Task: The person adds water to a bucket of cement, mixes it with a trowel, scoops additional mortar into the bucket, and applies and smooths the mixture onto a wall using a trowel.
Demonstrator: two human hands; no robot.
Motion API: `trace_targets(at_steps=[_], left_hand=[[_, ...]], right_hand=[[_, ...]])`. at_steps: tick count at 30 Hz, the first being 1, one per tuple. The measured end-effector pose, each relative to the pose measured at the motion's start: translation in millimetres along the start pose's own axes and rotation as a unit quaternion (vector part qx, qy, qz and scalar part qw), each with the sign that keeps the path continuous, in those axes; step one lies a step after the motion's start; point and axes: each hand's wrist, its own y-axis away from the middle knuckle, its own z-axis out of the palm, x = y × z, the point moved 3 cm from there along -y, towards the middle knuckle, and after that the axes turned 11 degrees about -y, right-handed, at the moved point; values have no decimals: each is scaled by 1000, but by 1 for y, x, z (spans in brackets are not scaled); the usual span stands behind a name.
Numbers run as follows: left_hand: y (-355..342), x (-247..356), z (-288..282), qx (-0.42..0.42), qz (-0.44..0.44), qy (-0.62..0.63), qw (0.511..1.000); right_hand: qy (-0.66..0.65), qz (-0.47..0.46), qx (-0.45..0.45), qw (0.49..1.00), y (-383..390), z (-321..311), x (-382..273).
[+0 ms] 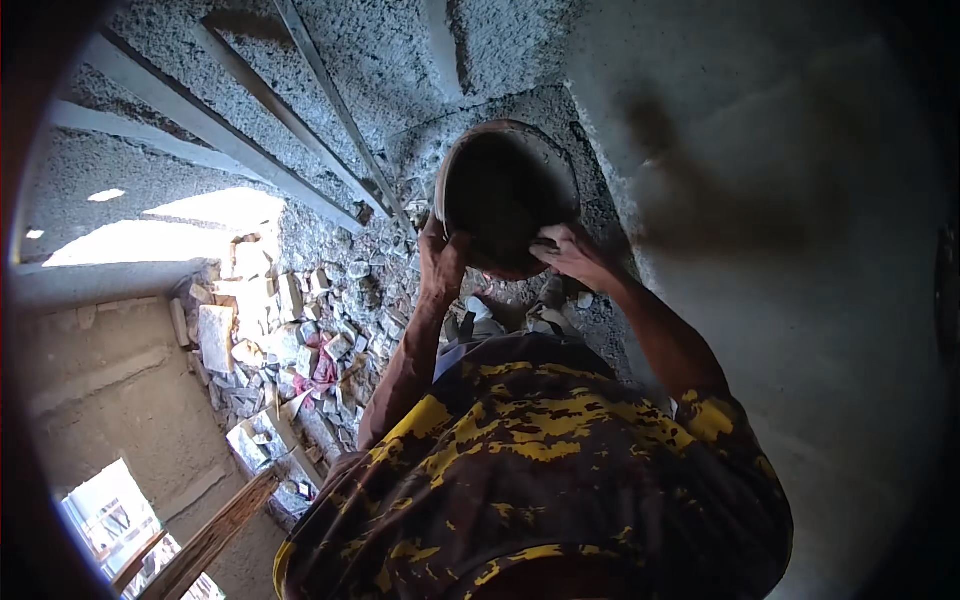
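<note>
A round, wide-rimmed pan (575, 180) is held up in front of me, tilted. Its inside is dark, so I cannot make out what it contains. My left hand (443, 262) is closed on its near left rim. On the near right side, my right hand (572, 254) grips the same rim, with fingers curled over the edge. Below the pan my feet show in part on the rough ground.
Several long straight bars (225, 130) lean at the upper left against a rough grey surface. Rubble with broken bricks (215, 335) covers the ground to my left. A smooth grey wall (780, 330) stands close on my right. A wooden beam (215, 535) crosses the lower left.
</note>
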Motion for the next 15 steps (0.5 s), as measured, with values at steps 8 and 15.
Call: trace_targets(at_steps=[8, 15], left_hand=[[23, -35, -18, 54, -36, 65, 996], [22, -181, -83, 18, -138, -21, 990]], right_hand=[[210, -45, 100, 972, 15, 21, 27], [-157, -115, -16, 981, -22, 37, 60]])
